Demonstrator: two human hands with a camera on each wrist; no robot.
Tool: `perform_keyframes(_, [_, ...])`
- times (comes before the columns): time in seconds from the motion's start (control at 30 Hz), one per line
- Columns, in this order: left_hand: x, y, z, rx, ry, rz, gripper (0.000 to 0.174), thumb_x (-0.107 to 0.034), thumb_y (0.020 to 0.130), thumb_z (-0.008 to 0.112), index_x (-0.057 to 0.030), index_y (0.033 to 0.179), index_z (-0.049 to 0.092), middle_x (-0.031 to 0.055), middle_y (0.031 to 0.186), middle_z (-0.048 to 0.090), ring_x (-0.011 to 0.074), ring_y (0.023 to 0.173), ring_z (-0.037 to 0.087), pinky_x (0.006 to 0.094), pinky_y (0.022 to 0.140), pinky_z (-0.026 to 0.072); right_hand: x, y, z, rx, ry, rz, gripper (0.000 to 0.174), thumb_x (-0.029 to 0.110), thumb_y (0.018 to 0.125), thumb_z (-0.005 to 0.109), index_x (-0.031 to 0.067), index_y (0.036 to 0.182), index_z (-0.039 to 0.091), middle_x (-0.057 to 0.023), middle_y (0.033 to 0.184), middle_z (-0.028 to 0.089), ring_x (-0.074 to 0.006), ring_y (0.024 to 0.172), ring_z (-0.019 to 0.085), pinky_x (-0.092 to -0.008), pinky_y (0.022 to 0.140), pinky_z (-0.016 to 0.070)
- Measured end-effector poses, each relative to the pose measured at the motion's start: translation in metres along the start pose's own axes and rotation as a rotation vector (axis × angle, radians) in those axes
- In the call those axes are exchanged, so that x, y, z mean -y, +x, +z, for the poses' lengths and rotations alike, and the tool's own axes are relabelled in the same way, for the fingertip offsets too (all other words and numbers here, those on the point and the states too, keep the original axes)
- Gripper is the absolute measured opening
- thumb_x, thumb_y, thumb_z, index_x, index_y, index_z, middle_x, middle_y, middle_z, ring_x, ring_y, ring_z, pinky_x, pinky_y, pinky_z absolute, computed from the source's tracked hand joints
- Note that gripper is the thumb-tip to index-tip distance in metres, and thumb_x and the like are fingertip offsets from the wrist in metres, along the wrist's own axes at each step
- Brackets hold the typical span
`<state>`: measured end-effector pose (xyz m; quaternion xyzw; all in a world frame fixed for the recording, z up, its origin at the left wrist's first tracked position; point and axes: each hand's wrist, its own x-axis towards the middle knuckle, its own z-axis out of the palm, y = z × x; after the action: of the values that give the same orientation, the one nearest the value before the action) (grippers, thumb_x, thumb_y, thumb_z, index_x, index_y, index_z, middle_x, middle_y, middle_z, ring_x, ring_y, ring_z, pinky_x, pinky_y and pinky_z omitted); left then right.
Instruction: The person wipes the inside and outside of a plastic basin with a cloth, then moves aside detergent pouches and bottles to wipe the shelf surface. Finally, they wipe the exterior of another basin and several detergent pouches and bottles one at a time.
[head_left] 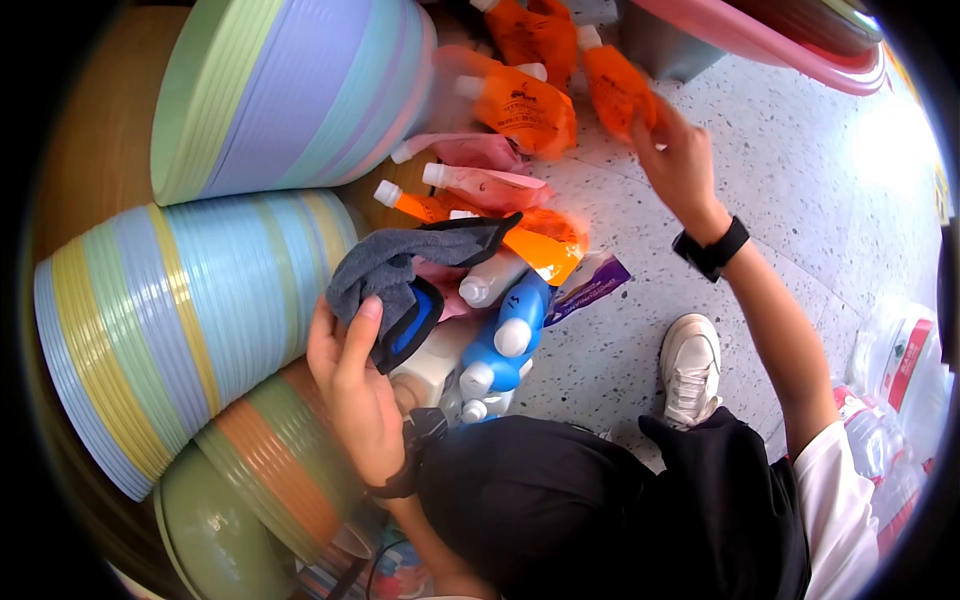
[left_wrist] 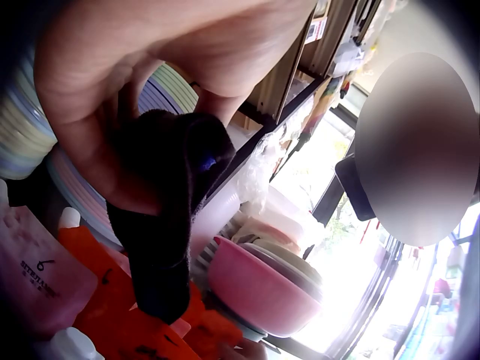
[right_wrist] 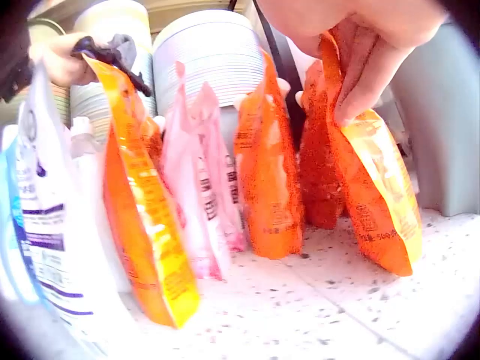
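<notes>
In the head view my left hand (head_left: 362, 405) holds a grey cloth piece (head_left: 385, 262) with black trim and a blue lining. The left wrist view shows the thumb and fingers curled round this cloth, dark in that light. At the far right of a row of pouches, my right hand (head_left: 682, 172) pinches an orange spouted pouch (head_left: 614, 85) with a white cap. In the right wrist view that pouch (right_wrist: 379, 206) stands tilted, its base close over the floor, with the fingers on its edge. Other orange pouches (head_left: 525, 110) and pink pouches (head_left: 490, 187) stand beside it.
Stacks of striped basins (head_left: 190, 330) line the left side. Blue bottles (head_left: 520, 320) and a purple packet (head_left: 590, 285) sit near the cloth. A grey bin (head_left: 670, 45) and pink basin (head_left: 780, 45) are at the back. Wrapped water bottles (head_left: 885, 420) lie right of my shoe (head_left: 690, 365).
</notes>
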<state>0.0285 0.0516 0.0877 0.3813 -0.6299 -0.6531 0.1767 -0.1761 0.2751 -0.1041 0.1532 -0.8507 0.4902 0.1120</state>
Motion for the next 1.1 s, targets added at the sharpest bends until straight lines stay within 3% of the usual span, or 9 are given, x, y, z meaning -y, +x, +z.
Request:
perform_keyframes(0.03, [0.000, 0.000, 0.000, 0.008, 0.003, -0.009, 0.041, -0.007, 0.090, 0.068, 0.0043, 0.128, 0.056, 0.0107, 0.116, 0.064, 0.0182, 0.109, 0.059, 0.0303, 0.099, 0.0426, 0.006, -0.005, 0.000, -0.002, -0.003, 0.002, 0.026, 0.015, 0.093, 0.064, -0.0008, 0.114, 0.065, -0.0156, 0.068, 0.068, -0.0213, 0.064, 0.073, -0.0305, 0.061, 0.0548])
perform_keyframes(0.1, [0.000, 0.001, 0.000, 0.014, 0.007, -0.019, 0.042, -0.007, 0.090, 0.069, 0.0044, 0.128, 0.056, 0.0108, 0.117, 0.064, 0.0183, 0.109, 0.059, 0.0304, 0.099, 0.0430, 0.017, -0.013, 0.004, 0.033, 0.116, 0.143, 0.032, 0.019, 0.091, 0.061, 0.0054, 0.120, 0.064, -0.0168, 0.077, 0.071, -0.0339, 0.067, 0.071, -0.0403, 0.061, 0.0558])
perform_keyframes(0.13, [0.001, 0.001, 0.000, 0.015, -0.003, -0.024, 0.042, -0.007, 0.090, 0.069, 0.0044, 0.128, 0.056, 0.0109, 0.117, 0.064, 0.0183, 0.109, 0.059, 0.0303, 0.099, 0.0427, 0.040, -0.013, -0.003, 0.090, 0.094, 0.280, 0.029, 0.017, 0.091, 0.062, 0.0035, 0.116, 0.063, -0.0177, 0.085, 0.072, -0.0331, 0.070, 0.072, -0.0388, 0.064, 0.0552])
perform_keyframes(0.27, [0.001, 0.001, 0.000, -0.013, -0.005, -0.024, 0.041, -0.007, 0.090, 0.069, 0.0041, 0.128, 0.056, 0.0109, 0.117, 0.064, 0.0182, 0.109, 0.059, 0.0301, 0.099, 0.0420, 0.057, -0.035, 0.009, 0.067, 0.369, 0.342, 0.031, 0.021, 0.092, 0.065, -0.0011, 0.111, 0.054, -0.0192, 0.099, 0.069, -0.0296, 0.076, 0.071, -0.0374, 0.070, 0.0528])
perform_keyframes(0.43, [-0.001, 0.001, 0.001, -0.011, -0.002, -0.016, 0.039, -0.007, 0.090, 0.069, 0.0040, 0.125, 0.057, 0.0105, 0.116, 0.065, 0.0180, 0.108, 0.059, 0.0298, 0.099, 0.0419, 0.068, -0.049, 0.022, 0.099, 0.394, 0.357, 0.040, 0.026, 0.094, 0.068, -0.0003, 0.114, 0.046, -0.0176, 0.095, 0.066, -0.0266, 0.076, 0.068, -0.0351, 0.069, 0.0509])
perform_keyframes(0.53, [0.003, 0.003, -0.005, 0.004, -0.034, 0.000, 0.036, -0.004, 0.089, 0.069, 0.0044, 0.123, 0.059, 0.0104, 0.114, 0.065, 0.0175, 0.105, 0.061, 0.0294, 0.097, 0.0435, 0.081, -0.050, 0.033, 0.081, 0.659, 0.385, 0.043, 0.021, 0.093, 0.070, 0.0007, 0.120, 0.043, -0.0170, 0.095, 0.067, -0.0243, 0.077, 0.069, -0.0326, 0.069, 0.0517])
perform_keyframes(0.7, [0.010, 0.010, -0.015, 0.058, -0.057, 0.009, 0.037, -0.001, 0.088, 0.070, 0.0050, 0.122, 0.058, 0.0103, 0.114, 0.066, 0.0160, 0.105, 0.061, 0.0289, 0.096, 0.0449, 0.087, -0.042, 0.007, 0.457, 0.487, 0.368, 0.056, 0.015, 0.090, 0.072, 0.0034, 0.133, 0.038, -0.0114, 0.093, 0.069, -0.0186, 0.080, 0.069, -0.0303, 0.074, 0.0541])
perform_keyframes(0.97, [-0.007, 0.000, -0.018, -0.011, -0.172, 0.222, 0.042, -0.001, 0.087, 0.071, 0.0055, 0.125, 0.054, 0.0117, 0.111, 0.066, 0.0160, 0.101, 0.061, 0.0305, 0.095, 0.0469, 0.087, -0.044, -0.039, 0.335, 0.586, 0.384, 0.027, 0.008, 0.093, 0.066, 0.0031, 0.119, 0.061, -0.0009, 0.091, 0.065, -0.0074, 0.084, 0.060, -0.0221, 0.075, 0.0479])
perform_keyframes(1.1, [-0.038, -0.017, -0.023, -0.044, -0.059, 0.393, 0.044, 0.001, 0.084, 0.072, 0.0053, 0.124, 0.054, 0.0127, 0.113, 0.063, 0.0181, 0.103, 0.061, 0.0309, 0.096, 0.0453, 0.131, -0.033, -0.073, 0.293, 0.539, 0.303, 0.025, 0.006, 0.093, 0.065, 0.0017, 0.117, 0.062, -0.0039, 0.093, 0.066, -0.0100, 0.087, 0.063, -0.0250, 0.081, 0.0501])
